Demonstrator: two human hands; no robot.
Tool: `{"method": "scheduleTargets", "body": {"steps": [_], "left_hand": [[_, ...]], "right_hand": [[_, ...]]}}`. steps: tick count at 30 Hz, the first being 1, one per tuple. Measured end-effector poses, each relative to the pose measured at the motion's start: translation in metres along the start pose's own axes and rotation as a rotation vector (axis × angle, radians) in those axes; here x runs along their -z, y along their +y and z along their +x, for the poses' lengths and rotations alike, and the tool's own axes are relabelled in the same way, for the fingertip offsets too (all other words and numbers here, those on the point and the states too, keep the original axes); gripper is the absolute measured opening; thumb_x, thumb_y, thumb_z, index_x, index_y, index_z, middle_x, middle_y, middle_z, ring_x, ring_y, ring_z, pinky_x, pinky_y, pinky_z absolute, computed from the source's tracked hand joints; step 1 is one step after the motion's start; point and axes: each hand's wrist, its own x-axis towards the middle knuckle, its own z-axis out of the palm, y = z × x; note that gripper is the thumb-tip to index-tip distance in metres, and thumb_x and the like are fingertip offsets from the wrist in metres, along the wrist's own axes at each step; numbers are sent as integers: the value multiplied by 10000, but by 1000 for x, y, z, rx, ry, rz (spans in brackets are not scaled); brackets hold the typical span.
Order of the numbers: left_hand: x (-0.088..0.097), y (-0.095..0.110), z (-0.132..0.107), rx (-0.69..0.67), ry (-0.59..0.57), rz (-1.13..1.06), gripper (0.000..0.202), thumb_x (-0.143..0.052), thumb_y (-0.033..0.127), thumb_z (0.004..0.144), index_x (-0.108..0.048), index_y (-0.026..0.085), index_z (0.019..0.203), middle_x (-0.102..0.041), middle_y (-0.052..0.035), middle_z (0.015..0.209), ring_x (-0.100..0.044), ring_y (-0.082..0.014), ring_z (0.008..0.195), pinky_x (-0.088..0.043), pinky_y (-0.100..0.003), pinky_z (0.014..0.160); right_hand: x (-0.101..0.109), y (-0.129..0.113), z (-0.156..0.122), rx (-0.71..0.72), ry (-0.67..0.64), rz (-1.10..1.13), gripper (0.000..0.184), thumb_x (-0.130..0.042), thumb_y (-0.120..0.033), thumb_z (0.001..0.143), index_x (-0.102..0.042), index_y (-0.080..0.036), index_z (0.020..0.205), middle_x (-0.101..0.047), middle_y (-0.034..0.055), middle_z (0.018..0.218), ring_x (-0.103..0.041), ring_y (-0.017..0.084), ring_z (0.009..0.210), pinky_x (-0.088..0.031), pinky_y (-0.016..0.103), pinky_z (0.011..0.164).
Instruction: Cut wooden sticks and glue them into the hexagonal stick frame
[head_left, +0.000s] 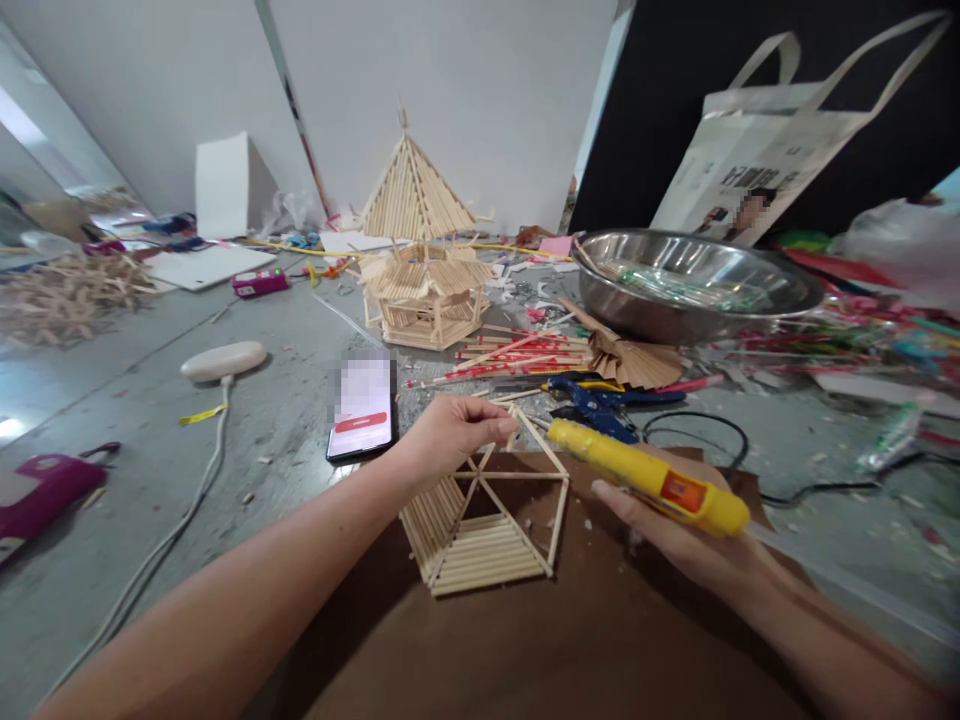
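Observation:
A hexagonal frame of thin wooden sticks lies on a brown sheet, with spokes meeting at its middle. Rows of sticks fill its near and left sections, while the right sections are bare. Over the far side of the frame, my left hand pinches thumb and fingers together; what they hold is too small to make out. My right hand is wrapped round a yellow hot glue gun, whose tip points left toward the frame's far corner, close to my left fingertips.
Behind stands a stick-built pavilion. A phone lies left of the frame. Blue pliers, red-wrapped sticks, a folded paper fan and a steel basin sit to the right. A white corded device lies left.

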Motion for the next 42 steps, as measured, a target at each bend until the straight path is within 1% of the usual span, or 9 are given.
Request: {"method": "scheduleTargets", "body": {"steps": [5, 9, 12, 17, 23, 29, 31, 34, 42], "left_hand": [[9, 7, 1, -23, -6, 218, 240, -545, 356, 649, -604, 123, 658, -552, 13, 602, -441, -72, 563, -344, -203, 576], [19, 16, -1, -3, -153, 426, 242, -525, 346, 652, -612, 124, 693, -562, 8, 619, -451, -82, 573, -359, -201, 577], [23, 21, -3, 41, -293, 549, 246, -502, 346, 659, -614, 130, 696, -562, 13, 607, -458, -81, 559, -357, -183, 544], [24, 20, -4, 24, -454, 708, 211, -497, 289, 650, -620, 128, 711, -564, 17, 602, -458, -76, 563, -341, -158, 524], [23, 18, -5, 35, -522, 801, 230, -484, 312, 658, -627, 148, 732, -590, 21, 640, -481, -84, 596, -334, -155, 530], [24, 17, -5, 37, -579, 853, 247, -486, 318, 662, -638, 157, 770, -630, 10, 690, -518, -92, 626, -344, -159, 554], [24, 16, -6, 39, -595, 866, 249, -491, 317, 660, -640, 159, 781, -636, 5, 702, -525, -93, 627, -345, -162, 552], [23, 15, -7, 35, -616, 876, 244, -498, 312, 658, -643, 162, 785, -643, 1, 721, -532, -90, 632, -348, -163, 557], [15, 14, -9, 40, -588, 927, 225, -521, 314, 642, -652, 176, 762, -648, 5, 694, -528, -84, 597, -338, -166, 536]], "right_hand": [[18, 8, 13, -224, 181, 237, 173, -593, -318, 602, -525, -199, 708, -488, -37, 512, -443, 93, 443, -359, 220, 408], [42, 25, 29, -244, 215, 475, 103, -554, -201, 634, -532, -173, 730, -426, -61, 433, -387, 51, 392, -312, 175, 376], [56, 47, 39, -362, 267, 621, 189, -612, -176, 574, -551, -148, 750, -483, -44, 501, -416, 49, 406, -325, 162, 354], [61, 81, 48, -592, 511, 585, 214, -656, -223, 545, -548, -151, 715, -527, -22, 584, -460, 66, 431, -399, 188, 363], [56, 93, 53, -665, 466, 521, 113, -562, -210, 629, -514, -162, 720, -512, -19, 554, -469, 84, 428, -399, 211, 381], [63, 103, 56, -724, 380, 202, 180, -617, -307, 542, -524, -161, 594, -545, 41, 645, -531, 212, 710, -406, 307, 582], [66, 104, 55, -749, 302, -222, 269, -561, -432, 571, -534, -165, 570, -560, 91, 695, -509, 294, 811, -377, 364, 629], [67, 102, 53, -744, 184, -685, 443, -346, -541, 676, -579, -191, 815, -585, 123, 832, -517, 308, 821, -370, 365, 601], [60, 107, 48, -485, 403, -809, 403, -362, -460, 695, -578, -203, 918, -606, 86, 802, -533, 243, 758, -395, 319, 594]]}}
